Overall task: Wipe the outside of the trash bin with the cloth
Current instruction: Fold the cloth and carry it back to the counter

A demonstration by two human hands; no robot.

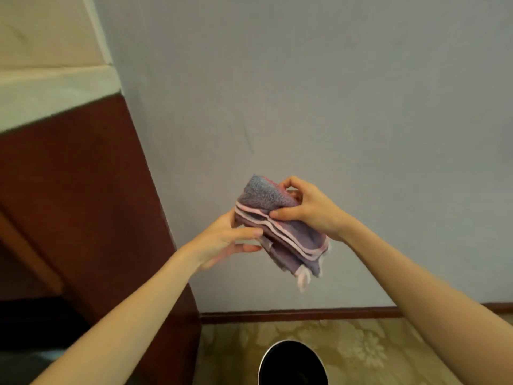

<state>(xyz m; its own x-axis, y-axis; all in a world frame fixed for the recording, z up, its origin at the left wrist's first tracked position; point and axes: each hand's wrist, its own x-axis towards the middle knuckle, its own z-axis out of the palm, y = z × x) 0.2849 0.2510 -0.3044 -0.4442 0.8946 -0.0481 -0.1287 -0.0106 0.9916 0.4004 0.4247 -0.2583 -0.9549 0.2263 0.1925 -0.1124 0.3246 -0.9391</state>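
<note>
A folded purple-grey cloth (280, 229) with pink edging is held up in front of the wall, at chest height. My right hand (308, 207) grips its upper right part, thumb across the front and fingers curled behind. My left hand (230, 237) touches the cloth's left edge with fairly straight fingers; part of the hand is blurred. The trash bin (293, 364) stands on the floor below the cloth, a round dark opening with a pale rim, cut off by the bottom edge of the frame.
A pale grey wall (305, 93) fills the background, with a dark red skirting board (299, 314) at its foot. Dark red wooden furniture (83, 204) stands at the left. The floor (374, 354) has a yellowish flower pattern.
</note>
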